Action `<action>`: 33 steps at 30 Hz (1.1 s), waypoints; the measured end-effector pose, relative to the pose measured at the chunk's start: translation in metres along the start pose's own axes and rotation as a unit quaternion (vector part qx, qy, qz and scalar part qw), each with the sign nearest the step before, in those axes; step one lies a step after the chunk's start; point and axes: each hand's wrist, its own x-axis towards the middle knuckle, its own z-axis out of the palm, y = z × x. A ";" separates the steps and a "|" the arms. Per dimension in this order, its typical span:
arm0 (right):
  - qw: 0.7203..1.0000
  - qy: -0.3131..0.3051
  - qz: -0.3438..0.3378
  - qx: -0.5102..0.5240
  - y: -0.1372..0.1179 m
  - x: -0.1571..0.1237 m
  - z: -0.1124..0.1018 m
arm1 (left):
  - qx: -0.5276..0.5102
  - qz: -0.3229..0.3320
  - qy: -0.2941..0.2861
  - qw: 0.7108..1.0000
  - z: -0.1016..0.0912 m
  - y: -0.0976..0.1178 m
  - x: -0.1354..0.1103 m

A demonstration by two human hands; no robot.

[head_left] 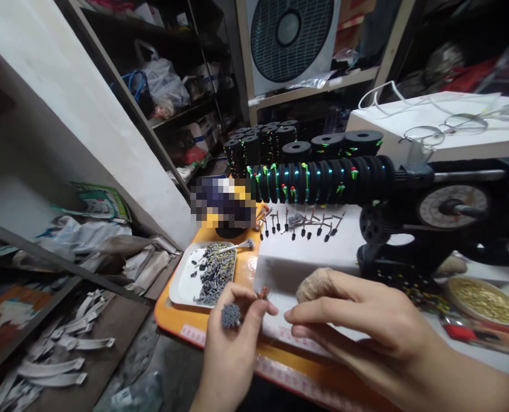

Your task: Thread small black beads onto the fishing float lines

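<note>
Two hands (237,343) (366,317), one grey bundle (231,315), one white tray (180,280) (parts (216,274) uncountable), one fan (288,28).

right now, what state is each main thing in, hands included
left hand: closed around the bundle
bundle: gripped, grey end exposed
right hand: fingertips close together, hold unclear
tray: partly covered with small parts
bowl: filled with gold-coloured pieces
black roll: mounted roughly horizontally
eyeglasses: set down
fan: upright, running or not unclear

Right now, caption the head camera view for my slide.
Left hand holding a tight bundle of grey-tipped pieces near a shallow white rectangular tray.
</note>
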 end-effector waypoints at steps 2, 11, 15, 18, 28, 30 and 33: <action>1.000 -0.009 0.000 0.010 0.000 0.001 0.000 | -0.091 -0.034 0.037 0.995 0.013 0.001 -0.012; 0.997 0.043 0.028 0.055 0.003 0.002 0.003 | -0.213 0.004 0.096 0.972 0.040 0.003 -0.026; 0.995 0.040 0.050 0.073 0.002 0.002 0.005 | -0.175 0.101 0.075 0.977 0.034 0.000 -0.023; 0.995 0.036 0.064 0.066 0.002 0.002 0.007 | -0.108 0.148 0.067 0.981 0.030 -0.002 -0.023; 0.997 0.037 0.057 0.043 0.002 -0.002 0.012 | -0.411 -0.162 0.019 0.897 0.041 0.005 -0.030; 0.997 0.039 0.046 0.039 0.002 -0.003 0.013 | -0.451 -0.189 -0.028 0.872 0.040 0.004 -0.028; 0.998 0.024 0.038 0.045 0.002 -0.002 0.011 | -0.462 -0.183 -0.024 0.867 0.036 0.005 -0.027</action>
